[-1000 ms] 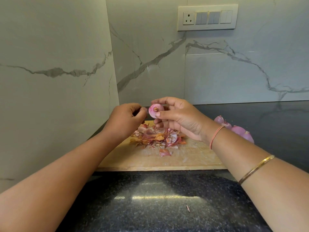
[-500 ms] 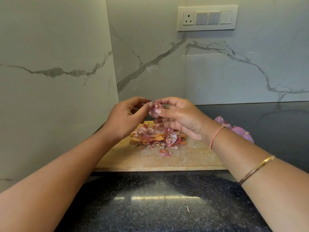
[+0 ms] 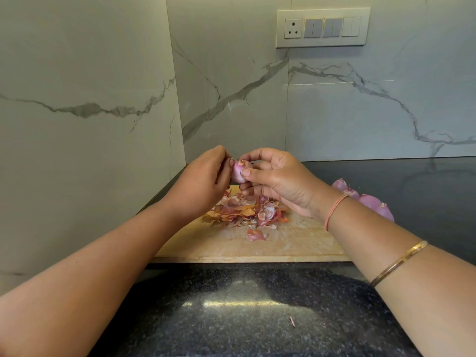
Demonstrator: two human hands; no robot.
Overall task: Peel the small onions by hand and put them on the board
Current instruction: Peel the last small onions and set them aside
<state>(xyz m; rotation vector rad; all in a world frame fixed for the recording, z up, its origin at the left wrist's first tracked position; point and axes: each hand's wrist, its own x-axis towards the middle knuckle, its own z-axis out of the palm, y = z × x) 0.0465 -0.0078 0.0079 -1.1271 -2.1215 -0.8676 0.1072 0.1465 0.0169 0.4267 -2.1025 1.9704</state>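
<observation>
Pinched between the thumb and fingertips of my right hand (image 3: 280, 181), the small onion (image 3: 237, 172) sits upright in the air, above the far end of the board (image 3: 296, 243) and not touching it. My thumb presses its near side and my other fingers wrap behind, so the pale pink body faces my left hand (image 3: 203, 181). That hand is curled in tight, fingertips closed onto the onion's left side and top. From the head camera I see only its back, so I cannot tell whether a strip of skin is caught there. I judge I am picking off the last skin near the tip, as most of the surface already looks bare and glossy.

I hold it over the heap of peels (image 3: 244, 212) so scraps fall onto wood and not the dark counter (image 3: 231, 318). Several pink onions (image 3: 371, 202) lie just past my right wrist. My forearm hides their base, so I cannot say whether they rest on the board's edge or beside it. Once this one is clean, it needs setting down on the board.
</observation>
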